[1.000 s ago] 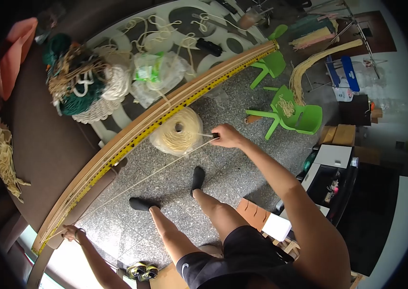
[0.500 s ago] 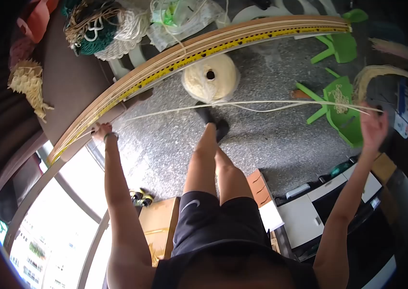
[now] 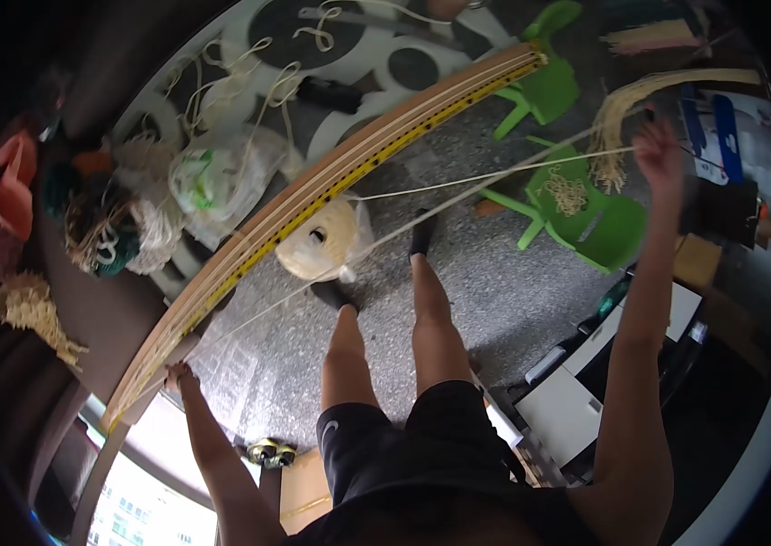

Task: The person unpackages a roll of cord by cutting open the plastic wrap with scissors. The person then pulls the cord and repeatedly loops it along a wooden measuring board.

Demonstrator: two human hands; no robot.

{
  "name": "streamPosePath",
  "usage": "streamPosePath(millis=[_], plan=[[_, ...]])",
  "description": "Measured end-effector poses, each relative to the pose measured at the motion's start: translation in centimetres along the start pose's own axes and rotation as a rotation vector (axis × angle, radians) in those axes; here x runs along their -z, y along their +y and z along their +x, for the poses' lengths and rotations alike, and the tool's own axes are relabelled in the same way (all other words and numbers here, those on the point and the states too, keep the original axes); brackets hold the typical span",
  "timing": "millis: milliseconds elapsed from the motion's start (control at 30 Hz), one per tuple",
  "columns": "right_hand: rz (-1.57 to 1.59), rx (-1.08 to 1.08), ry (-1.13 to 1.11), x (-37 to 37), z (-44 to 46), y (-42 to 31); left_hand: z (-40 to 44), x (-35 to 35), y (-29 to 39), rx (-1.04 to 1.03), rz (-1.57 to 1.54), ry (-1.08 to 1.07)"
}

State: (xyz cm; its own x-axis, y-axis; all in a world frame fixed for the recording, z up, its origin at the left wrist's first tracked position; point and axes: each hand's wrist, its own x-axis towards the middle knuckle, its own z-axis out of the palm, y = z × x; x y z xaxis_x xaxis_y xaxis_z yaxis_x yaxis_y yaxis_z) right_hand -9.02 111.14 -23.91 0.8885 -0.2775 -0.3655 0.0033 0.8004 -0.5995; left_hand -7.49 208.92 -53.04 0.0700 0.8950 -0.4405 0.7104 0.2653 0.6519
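Note:
My left hand (image 3: 179, 376) is closed on cream cord beside the near left end of a long wooden board (image 3: 326, 171). From it the cord (image 3: 444, 212) runs across to my raised right hand (image 3: 656, 155), which is closed on it at the right. Another cream strand slopes from near the spool up to the right hand. Strands also lie lengthwise on the board, beside a yellow measuring tape (image 3: 342, 188). A big plastic-wrapped spool of cream cord (image 3: 303, 257) sits on the floor, between the board and my feet.
Two green chairs (image 3: 617, 232) stand at the right, one with a loose pile of cord (image 3: 567, 194) on it. A cord bundle (image 3: 617, 109) hangs beyond. Yarn heaps (image 3: 153, 232) and a plastic bag (image 3: 212, 191) lie at the left. A white cabinet (image 3: 558, 414) is lower right.
My view has turned, so the board now slants more steeply. The right hand has risen with the cord, whose strands have spread apart. My legs have moved wider apart. The left hand stays by the board's end.

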Motion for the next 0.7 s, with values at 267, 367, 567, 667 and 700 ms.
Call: streamPosePath(millis=[267, 367, 567, 667, 700], plan=[[-0.223, -0.183, 0.48, 9.6, 19.6, 1.5, -16.6, -0.9, 0.9, 0.038, -0.179, -0.101], [-0.347, -0.248, 0.536, 11.8, 24.0, 2.9, -20.8, -2.2, -1.2, 0.085, -0.136, -0.047], [-1.421, -0.156, 0.434, 12.4, 29.5, 5.3, -27.1, -3.2, -2.8, 0.044, -0.068, -0.145], [-2.133, -0.121, 0.352, 5.9, 27.8, 9.4, -32.4, -4.6, -1.5, -0.188, 0.028, -0.212], [-2.219, -0.061, 0.315, 4.8, 26.8, 11.0, -33.7, -5.2, -0.9, -0.206, 0.039, -0.262]])
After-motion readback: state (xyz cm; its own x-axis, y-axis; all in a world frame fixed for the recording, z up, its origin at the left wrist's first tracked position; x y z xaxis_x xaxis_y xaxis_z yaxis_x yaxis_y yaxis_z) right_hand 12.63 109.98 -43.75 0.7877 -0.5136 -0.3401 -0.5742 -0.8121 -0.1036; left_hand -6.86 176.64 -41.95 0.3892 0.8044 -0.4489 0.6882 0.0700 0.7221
